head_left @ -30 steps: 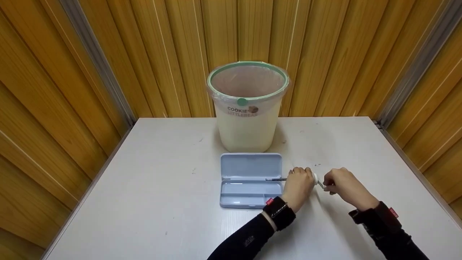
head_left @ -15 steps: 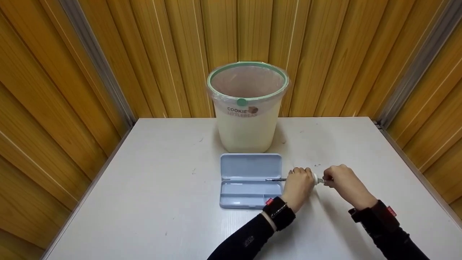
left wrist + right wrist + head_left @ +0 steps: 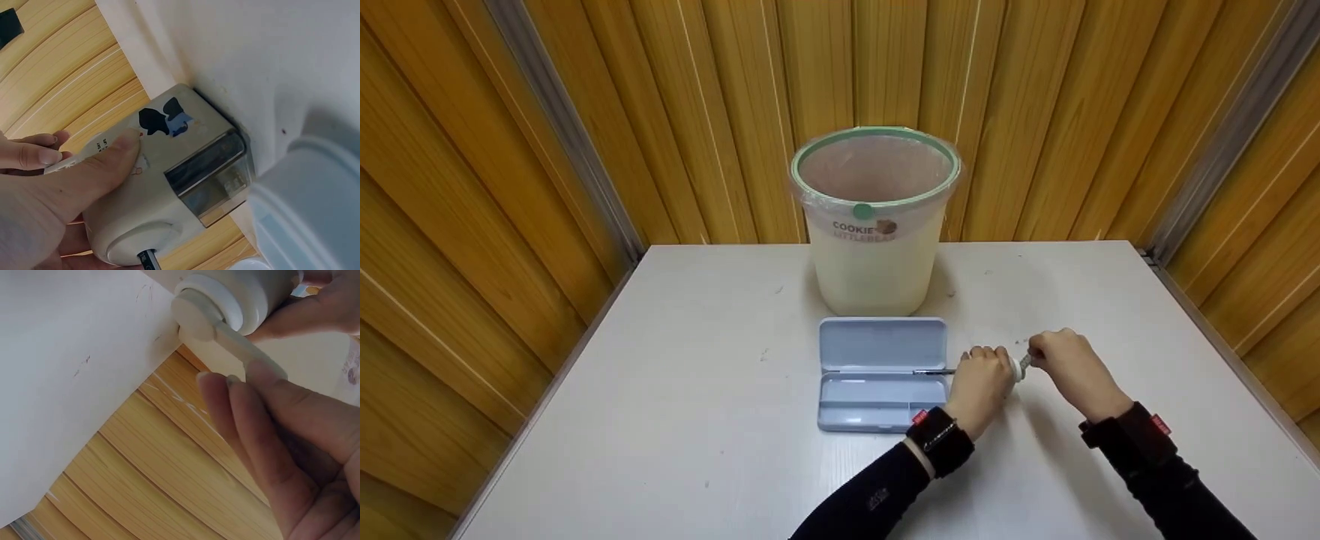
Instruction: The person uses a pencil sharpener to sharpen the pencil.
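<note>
On the table's right half, my left hand point(image 3: 981, 386) grips a cream pencil sharpener point(image 3: 163, 163) with a dark blue sticker and a clear window in its side. A dark pencil point(image 3: 934, 372) sticks out of the sharpener's left end, reaching over the pencil case. At the opposite end, my right hand point(image 3: 1072, 369) pinches the crank handle point(image 3: 239, 346) between thumb and fingers. Most of the sharpener is hidden under the left hand in the head view. The pale blue pencil case point(image 3: 864, 416) lies with its lid raised, just left of the left hand.
A cream waste bin point(image 3: 874, 270) with a green rim and a plastic liner stands behind the pencil case. The white table point(image 3: 697, 375) is bounded by wood-patterned walls point(image 3: 735, 112) at the back and sides.
My right hand has moved the crank handle round, rising slightly away from me as the handle swung from low to high. The left hand, sharpener and pencil have stayed in place.
</note>
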`<move>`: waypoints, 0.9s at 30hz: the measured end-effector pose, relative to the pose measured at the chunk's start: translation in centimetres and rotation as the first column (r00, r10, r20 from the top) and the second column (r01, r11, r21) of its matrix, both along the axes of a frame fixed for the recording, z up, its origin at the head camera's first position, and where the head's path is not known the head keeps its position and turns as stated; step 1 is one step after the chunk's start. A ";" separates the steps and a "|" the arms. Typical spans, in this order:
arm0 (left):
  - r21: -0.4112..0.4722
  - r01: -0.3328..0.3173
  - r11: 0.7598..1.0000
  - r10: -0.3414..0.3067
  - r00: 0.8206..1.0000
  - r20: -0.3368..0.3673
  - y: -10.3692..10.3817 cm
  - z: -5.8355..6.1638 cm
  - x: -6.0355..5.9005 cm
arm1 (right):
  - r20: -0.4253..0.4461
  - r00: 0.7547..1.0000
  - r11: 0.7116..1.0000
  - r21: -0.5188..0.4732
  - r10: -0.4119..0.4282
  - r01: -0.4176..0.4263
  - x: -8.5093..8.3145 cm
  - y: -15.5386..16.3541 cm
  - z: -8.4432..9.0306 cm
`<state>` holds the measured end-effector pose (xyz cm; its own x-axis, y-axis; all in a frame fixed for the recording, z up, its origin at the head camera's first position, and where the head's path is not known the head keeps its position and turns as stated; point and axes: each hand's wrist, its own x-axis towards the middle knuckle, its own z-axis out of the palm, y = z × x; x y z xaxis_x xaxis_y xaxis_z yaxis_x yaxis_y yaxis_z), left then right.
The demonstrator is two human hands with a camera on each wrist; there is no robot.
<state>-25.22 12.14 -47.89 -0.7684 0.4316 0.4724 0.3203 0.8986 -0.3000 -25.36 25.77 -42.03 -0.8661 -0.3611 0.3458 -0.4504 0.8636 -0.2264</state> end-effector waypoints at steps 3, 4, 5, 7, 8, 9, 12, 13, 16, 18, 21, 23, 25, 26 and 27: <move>0.003 0.000 1.000 0.000 1.000 0.020 0.1 0.0 -0.1 | -0.030 1.000 1.000 0.008 -0.009 0.009 -0.3 -0.1 -0.1; 0.003 0.000 1.000 -0.001 1.000 0.021 0.1 0.0 -0.1 | -0.037 0.999 1.000 0.009 -0.012 0.013 -0.4 -0.1 -0.2; 0.003 0.000 1.000 0.000 1.000 0.021 0.1 0.1 -0.1 | -0.043 0.999 1.000 0.007 -0.014 0.014 -0.5 -0.1 -0.2; 0.002 0.003 1.000 -0.003 1.000 0.016 0.1 0.1 -0.1 | -0.051 0.999 1.000 -0.001 -0.017 0.017 -0.7 -0.2 -0.3; 0.003 0.004 1.000 -0.004 1.000 0.014 0.1 0.1 -0.1 | -0.054 0.998 1.000 -0.005 -0.017 0.016 -0.7 -0.2 -0.3; 0.006 0.005 1.000 -0.005 1.000 0.009 0.0 0.1 -0.1 | -0.054 0.998 1.000 -0.010 -0.017 0.016 -0.8 -0.2 -0.4; 0.008 0.005 1.000 -0.005 1.000 -0.003 0.0 0.1 -0.2 | -0.048 0.999 1.000 -0.025 -0.015 0.014 -1.1 -0.2 -0.4; 0.011 0.007 1.000 -0.007 1.000 -0.007 0.0 0.0 -0.2 | -0.045 0.999 0.999 -0.030 -0.017 0.016 -1.2 -0.2 -0.5; 0.014 0.012 1.000 -0.012 1.000 -0.018 -0.1 0.0 -0.2 | -0.045 0.999 0.999 -0.030 -0.017 0.016 -1.5 -0.3 -0.6; 0.017 0.017 1.000 -0.017 1.000 -0.021 -0.1 0.0 -0.2 | -0.048 0.999 1.000 -0.026 -0.014 0.013 -1.8 -0.2 -0.7; 0.014 0.018 1.000 -0.017 1.000 -0.006 -0.1 0.0 -0.1 | -0.056 0.998 1.000 -0.020 -0.006 0.005 -2.2 -0.2 -1.0; 0.012 0.018 1.000 -0.018 1.000 -0.004 -0.1 0.0 0.0 | -0.054 0.999 1.000 -0.024 -0.005 0.004 -2.5 -0.1 -1.1; 0.011 0.018 1.000 -0.018 1.000 -0.012 -0.1 -0.1 0.0 | -0.049 0.999 1.000 -0.029 -0.008 0.006 -2.7 -0.1 -1.2; 0.008 0.016 1.000 -0.015 1.000 -0.019 -0.1 -0.1 0.0 | -0.042 0.999 0.999 -0.033 -0.007 0.006 -2.7 -0.1 -1.3; 0.005 0.015 1.000 -0.015 0.999 -0.033 -0.1 -0.2 0.0 | -0.037 0.999 0.999 -0.034 -0.007 0.006 -2.8 -0.1 -1.3</move>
<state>-25.25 12.04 -48.07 -0.7458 0.4405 0.4998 0.3236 0.8953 -0.3062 -28.20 25.63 -43.32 -0.8547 -0.3430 0.3896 -0.4535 0.8586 -0.2389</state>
